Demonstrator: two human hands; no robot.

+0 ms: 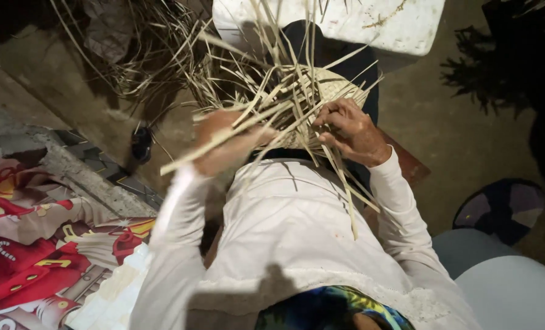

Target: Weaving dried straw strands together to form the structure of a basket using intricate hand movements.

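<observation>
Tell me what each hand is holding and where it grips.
Both hands grip a half-woven mat of pale dried leaf strips at its near edge. The left hand clasps a bundle of loose strips; the right hand pinches strips at the woven rim.

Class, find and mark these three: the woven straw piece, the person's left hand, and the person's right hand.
woven straw piece (336, 85), head view, on the tightly woven patch.
left hand (226, 143), head view, on the back of the hand.
right hand (349, 128), head view, on the knuckles.

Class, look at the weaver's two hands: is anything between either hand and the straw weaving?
Nothing visible. The left hand and the right hand both grip the strips of the straw weaving directly; loose strips cross over the left hand.
</observation>
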